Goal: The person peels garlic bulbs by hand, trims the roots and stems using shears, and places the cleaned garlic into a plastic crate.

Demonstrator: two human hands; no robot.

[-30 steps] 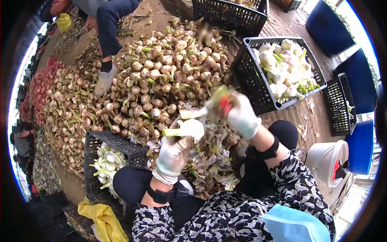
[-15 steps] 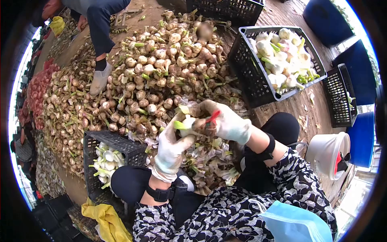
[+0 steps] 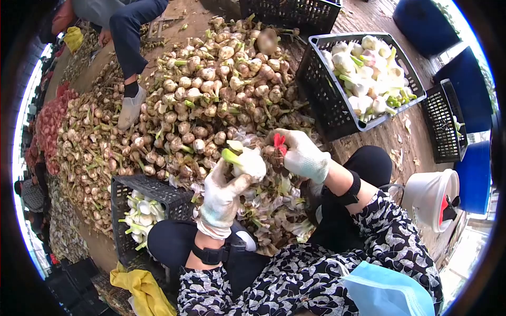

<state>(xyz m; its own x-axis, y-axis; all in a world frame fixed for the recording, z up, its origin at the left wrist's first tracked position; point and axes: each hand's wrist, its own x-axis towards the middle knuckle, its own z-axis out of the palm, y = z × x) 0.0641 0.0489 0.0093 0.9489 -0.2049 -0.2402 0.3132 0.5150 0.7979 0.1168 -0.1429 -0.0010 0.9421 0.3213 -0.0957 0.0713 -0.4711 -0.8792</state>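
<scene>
My left hand (image 3: 221,192), in a dirty white glove, grips a peeled white garlic bulb (image 3: 249,163) with a short green stem pointing up and left. My right hand (image 3: 301,154), also gloved, is closed around a small red-handled tool (image 3: 279,142) held against the bulb's root end. Both hands hover above a heap of peeled skins (image 3: 274,210) between my knees. Beyond them lies a big pile of unpeeled garlic (image 3: 211,89).
A black crate (image 3: 138,210) with peeled garlic stands at my left knee, another full one (image 3: 363,79) at the back right. A white bucket (image 3: 429,200), blue barrels (image 3: 474,174) and an empty crate (image 3: 445,129) sit to the right. Another person's leg (image 3: 132,58) stands on the pile.
My right hand dropped from a raised position down to the bulb and now works at its root end. The left hand kept hold of the bulb and turned it slightly.
</scene>
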